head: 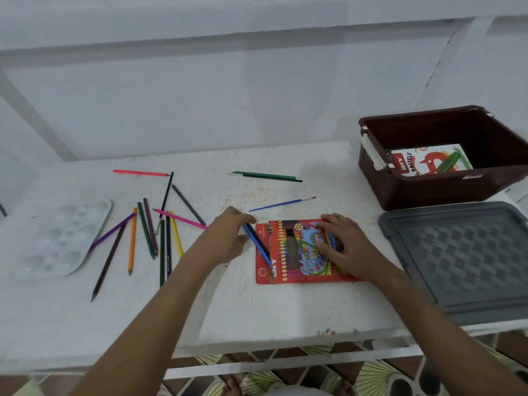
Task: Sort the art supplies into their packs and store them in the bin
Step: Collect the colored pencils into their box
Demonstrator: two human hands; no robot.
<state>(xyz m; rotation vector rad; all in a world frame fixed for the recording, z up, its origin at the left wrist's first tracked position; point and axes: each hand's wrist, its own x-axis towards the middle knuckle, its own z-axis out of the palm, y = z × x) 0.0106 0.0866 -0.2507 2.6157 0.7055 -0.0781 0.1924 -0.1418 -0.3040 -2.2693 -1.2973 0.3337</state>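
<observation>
A red colour pencil pack [297, 252] lies flat on the white table [257, 310]. My right hand [343, 244] presses on its right part with fingers spread. My left hand [228, 235] pinches a blue pencil and a black pencil [258, 241] whose tips lie over the pack's left end. Several loose coloured pencils [148, 232] are scattered to the left. A green pencil [264, 175] lies at the back, and a blue paintbrush [281, 203] lies just behind the pack. The brown bin [428, 190] at the back right holds an oil pastels box [423, 161].
A grey bin lid [463, 258] lies to the right of the pack. A clear paint palette [63, 235] sits at the far left. A pink pencil [140, 172] lies at the back left. The table's front edge runs close below my forearms.
</observation>
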